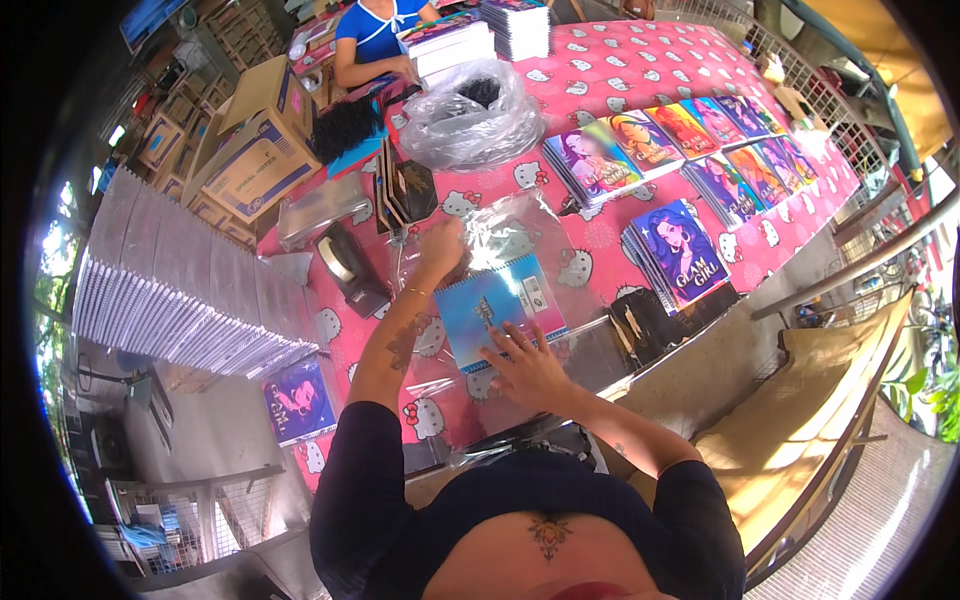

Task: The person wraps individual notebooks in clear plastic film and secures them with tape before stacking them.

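Observation:
A spiral notebook [462, 318] with a blue and pink cover lies in front of me, its coil along the far edge and a white label at its right. My right hand [527, 372] rests on its near part with the fingers spread. Around the notebook is a clear plastic sheet [545, 225], shiny and wrinkled beyond the coil. At the sheet's far left side, my left hand [443, 247] is curled closed and appears to grip the plastic; its fingertips are partly hidden. A tape dispenser [352, 270] stands just left of my left forearm.
Tall stacks of spiral notebooks [175, 290] line the left edge. Stacks of colourful notebooks [680, 255] sit at the right. Cardboard boxes [255, 160], a bulky clear plastic bag [470, 125] and a black box [410, 190] lie farther off. Across the table works a person in blue [370, 45].

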`<state>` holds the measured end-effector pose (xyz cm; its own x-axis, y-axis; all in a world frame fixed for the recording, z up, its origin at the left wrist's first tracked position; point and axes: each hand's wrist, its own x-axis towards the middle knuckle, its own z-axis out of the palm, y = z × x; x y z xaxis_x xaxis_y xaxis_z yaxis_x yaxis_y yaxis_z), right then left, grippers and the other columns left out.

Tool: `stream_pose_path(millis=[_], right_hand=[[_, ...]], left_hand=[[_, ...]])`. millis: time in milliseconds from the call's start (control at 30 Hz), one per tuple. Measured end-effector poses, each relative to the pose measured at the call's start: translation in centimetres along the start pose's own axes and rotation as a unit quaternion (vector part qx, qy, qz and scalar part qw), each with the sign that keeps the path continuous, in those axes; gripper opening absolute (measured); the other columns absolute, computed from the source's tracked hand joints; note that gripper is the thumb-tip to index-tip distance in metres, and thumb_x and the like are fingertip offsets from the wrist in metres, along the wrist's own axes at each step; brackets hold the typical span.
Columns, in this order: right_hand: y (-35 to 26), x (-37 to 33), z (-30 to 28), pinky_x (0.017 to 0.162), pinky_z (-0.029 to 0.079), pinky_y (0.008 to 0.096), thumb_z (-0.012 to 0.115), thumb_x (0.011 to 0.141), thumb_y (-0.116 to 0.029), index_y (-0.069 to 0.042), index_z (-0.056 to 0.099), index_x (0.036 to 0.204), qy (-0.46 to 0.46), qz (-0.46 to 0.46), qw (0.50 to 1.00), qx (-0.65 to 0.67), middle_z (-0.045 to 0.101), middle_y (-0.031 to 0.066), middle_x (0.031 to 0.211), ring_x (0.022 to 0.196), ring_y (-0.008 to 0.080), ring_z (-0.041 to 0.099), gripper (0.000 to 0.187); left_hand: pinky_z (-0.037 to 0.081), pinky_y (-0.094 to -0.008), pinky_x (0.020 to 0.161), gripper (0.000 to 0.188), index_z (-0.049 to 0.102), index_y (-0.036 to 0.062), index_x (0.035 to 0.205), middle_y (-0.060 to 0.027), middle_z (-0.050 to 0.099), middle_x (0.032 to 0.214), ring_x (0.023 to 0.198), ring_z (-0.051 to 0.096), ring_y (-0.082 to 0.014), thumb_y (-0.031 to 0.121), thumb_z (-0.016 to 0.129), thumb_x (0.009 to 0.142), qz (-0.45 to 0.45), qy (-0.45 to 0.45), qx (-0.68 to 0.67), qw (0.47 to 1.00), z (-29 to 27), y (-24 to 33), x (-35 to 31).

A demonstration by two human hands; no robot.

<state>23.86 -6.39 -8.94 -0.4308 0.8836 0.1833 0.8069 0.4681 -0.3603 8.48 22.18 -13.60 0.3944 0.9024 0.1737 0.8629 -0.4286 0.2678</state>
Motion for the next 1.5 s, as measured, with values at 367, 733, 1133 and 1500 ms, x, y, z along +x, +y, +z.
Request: stream_pose_path(millis=[367, 733, 1133, 1500], right_hand=[[0.0, -0.1, -0.3, 0.109, 0.028, 0.0652, 0.071, 0.082, -0.033, -0.018, 0.048, 0.139, -0.035, -0.008, 0.999, -0.02, 0.037, 0.0127, 0.15, 0.142, 0.0343, 0.031, 0.063], [0.7, -0.3, -1.0, 0.108, 0.027, 0.0663, 0.07, 0.082, -0.037, -0.016, 0.048, 0.139, -0.021, -0.048, 0.998, -0.035, 0.036, 0.0154, 0.15, 0.14, 0.0361, 0.032, 0.065], [3.2, -0.4, 3.8, 0.1, 0.014, 0.081, 0.063, 0.085, -0.051, -0.015, 0.052, 0.138, 0.015, -0.058, 0.995, -0.077, 0.043, 0.0143, 0.147, 0.144, 0.0326, 0.029, 0.064], [5.3, 7.2, -7.0, 0.092, 0.048, 0.0471, 0.067, 0.083, -0.021, -0.011, 0.065, 0.112, 0.255, -0.088, 0.959, 0.087, 0.061, 0.0128, 0.119, 0.107, 0.0339, 0.059, 0.031]], left_hand=[[0.044, -0.0443, 0.084, 0.014, 0.069, 0.0098, 0.092, -0.0131, 0.065, 0.095, 0.094, 0.062, -0.0328, 0.013, 0.065, 0.08, 0.168, 0.083, 0.084, 0.979, -2.1, 1.1, -0.3], [0.051, -0.0475, 0.067, 0.013, 0.063, 0.0081, 0.095, -0.0151, 0.068, 0.079, 0.075, 0.066, -0.0378, 0.008, 0.062, 0.083, 0.089, 0.024, -0.075, 0.993, -6.5, 6.7, -6.9], [0.055, -0.0432, 0.081, 0.018, 0.068, 0.0052, 0.101, -0.0147, 0.069, 0.108, 0.099, 0.066, -0.0341, 0.009, 0.059, 0.086, -0.031, 0.159, -0.107, 0.981, -1.8, 14.9, -18.4], [0.049, -0.0442, 0.098, 0.031, 0.062, -0.0007, 0.115, -0.0217, 0.064, 0.119, 0.113, 0.061, -0.0361, 0.006, 0.053, 0.086, -0.014, 0.118, -0.095, 0.988, -1.7, 15.1, -18.9]])
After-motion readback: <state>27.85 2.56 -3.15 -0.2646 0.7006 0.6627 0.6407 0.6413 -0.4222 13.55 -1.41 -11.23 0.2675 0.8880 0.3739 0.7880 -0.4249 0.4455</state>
